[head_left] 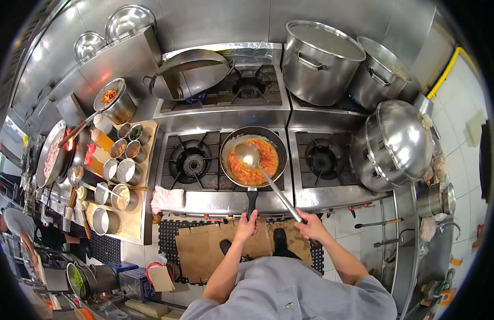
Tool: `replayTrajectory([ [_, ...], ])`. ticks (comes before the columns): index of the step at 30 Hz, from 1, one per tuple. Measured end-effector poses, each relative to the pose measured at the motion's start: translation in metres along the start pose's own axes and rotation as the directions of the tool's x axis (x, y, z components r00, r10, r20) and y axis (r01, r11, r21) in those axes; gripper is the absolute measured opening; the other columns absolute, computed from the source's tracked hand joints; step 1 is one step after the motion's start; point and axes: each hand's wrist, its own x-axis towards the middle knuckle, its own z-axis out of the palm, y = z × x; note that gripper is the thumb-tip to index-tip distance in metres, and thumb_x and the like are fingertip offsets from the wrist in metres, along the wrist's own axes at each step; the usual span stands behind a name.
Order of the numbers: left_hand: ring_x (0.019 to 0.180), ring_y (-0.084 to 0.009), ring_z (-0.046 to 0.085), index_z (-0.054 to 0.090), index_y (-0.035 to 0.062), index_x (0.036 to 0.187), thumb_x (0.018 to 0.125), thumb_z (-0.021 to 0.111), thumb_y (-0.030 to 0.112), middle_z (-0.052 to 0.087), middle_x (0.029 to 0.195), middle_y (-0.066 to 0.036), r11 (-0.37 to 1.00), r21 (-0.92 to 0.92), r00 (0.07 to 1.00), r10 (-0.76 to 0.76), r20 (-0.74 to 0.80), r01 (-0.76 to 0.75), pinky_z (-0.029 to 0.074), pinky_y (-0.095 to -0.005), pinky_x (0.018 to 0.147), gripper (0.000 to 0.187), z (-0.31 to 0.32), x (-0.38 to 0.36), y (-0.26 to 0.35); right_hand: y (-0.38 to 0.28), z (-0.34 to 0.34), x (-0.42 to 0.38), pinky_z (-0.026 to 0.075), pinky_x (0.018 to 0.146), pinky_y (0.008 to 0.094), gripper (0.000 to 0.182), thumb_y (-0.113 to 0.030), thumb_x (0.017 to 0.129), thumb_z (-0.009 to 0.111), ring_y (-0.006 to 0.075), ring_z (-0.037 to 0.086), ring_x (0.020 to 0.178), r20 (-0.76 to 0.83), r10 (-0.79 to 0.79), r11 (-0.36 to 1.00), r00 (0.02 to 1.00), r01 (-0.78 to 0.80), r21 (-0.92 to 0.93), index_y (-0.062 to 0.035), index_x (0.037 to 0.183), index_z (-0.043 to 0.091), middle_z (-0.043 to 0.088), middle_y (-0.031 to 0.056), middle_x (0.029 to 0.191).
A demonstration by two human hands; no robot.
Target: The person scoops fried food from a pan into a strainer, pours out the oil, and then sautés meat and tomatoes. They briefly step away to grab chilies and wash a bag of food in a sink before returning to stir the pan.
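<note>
A dark frying pan (229, 143) with orange-red food (257, 165) sits on the middle front burner. My left hand (247, 225) grips the pan's black handle (251, 198) at the stove's front edge. My right hand (311, 224) holds the long shaft of a steel ladle (248, 153), whose bowl rests over the food in the pan.
A free burner (192, 162) lies left of the pan, another (322, 160) to the right. Big steel pots (321, 61) and a domed lid (399, 141) crowd the back right. Several seasoning tins (121, 170) stand on the left counter. A pink cloth (168, 198) lies on the stove edge. Another person (17, 229) is at the far left.
</note>
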Motion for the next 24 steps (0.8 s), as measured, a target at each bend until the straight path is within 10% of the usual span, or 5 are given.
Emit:
replayTrajectory([
  [2, 0.042, -0.0112, 0.042, 0.04, 0.0071, 0.093, 0.089, 0.059, 0.046, 0.049, 0.064, -0.004, 1.0, -0.005, 1.0, -0.02, -0.011, 0.02, 0.036, -0.0267, 0.038, 0.044, -0.001, 0.0, -0.002, 0.009, -0.015, -0.019, 0.043, 0.05, 0.029, 0.056, -0.008, 0.085, 0.061, 0.0141, 0.053, 0.052, 0.029, -0.012, 0.997, 1.0, 0.014, -0.079, -0.0093, 0.138, 0.043, 0.054, 0.0041, 0.066],
  [4, 0.042, -0.0114, 0.042, 0.04, 0.0069, 0.095, 0.089, 0.059, 0.047, 0.049, 0.064, -0.004, 1.0, 0.003, 1.0, 0.0, -0.008, 0.0, 0.036, -0.0266, 0.038, 0.044, -0.001, 0.0, -0.002, 0.011, -0.032, -0.031, 0.048, 0.065, 0.0366, 0.056, -0.006, 0.081, 0.06, 0.0292, 0.06, 0.07, 0.014, -0.502, 0.726, 0.865, 0.43, -0.536, -0.0082, 0.135, 0.045, 0.059, 0.0153, 0.078],
  [7, 0.043, -0.0111, 0.04, 0.04, 0.0093, 0.095, 0.092, 0.056, 0.042, 0.046, 0.064, -0.003, 1.0, -0.003, 1.0, -0.024, 0.004, 0.024, 0.034, -0.0267, 0.039, 0.037, -0.001, -0.002, 0.001, -0.006, -0.047, -0.025, 0.046, 0.077, 0.041, 0.057, -0.004, 0.077, 0.059, 0.0389, 0.057, 0.084, -0.049, -0.386, 0.727, 0.921, 0.271, -0.631, -0.0066, 0.133, 0.047, 0.058, 0.0216, 0.091],
  [24, 0.041, -0.0105, 0.042, 0.04, 0.0091, 0.098, 0.088, 0.057, 0.049, 0.047, 0.063, -0.003, 0.996, 0.068, 0.999, 0.049, 0.01, -0.05, 0.035, -0.0267, 0.037, 0.045, -0.008, -0.001, -0.002, -0.011, -0.04, 0.014, 0.045, 0.073, 0.0409, 0.057, -0.004, 0.076, 0.059, 0.0364, 0.056, 0.078, -0.052, -0.451, 0.65, 0.891, 0.288, -0.703, -0.0084, 0.132, 0.049, 0.056, 0.0191, 0.082],
])
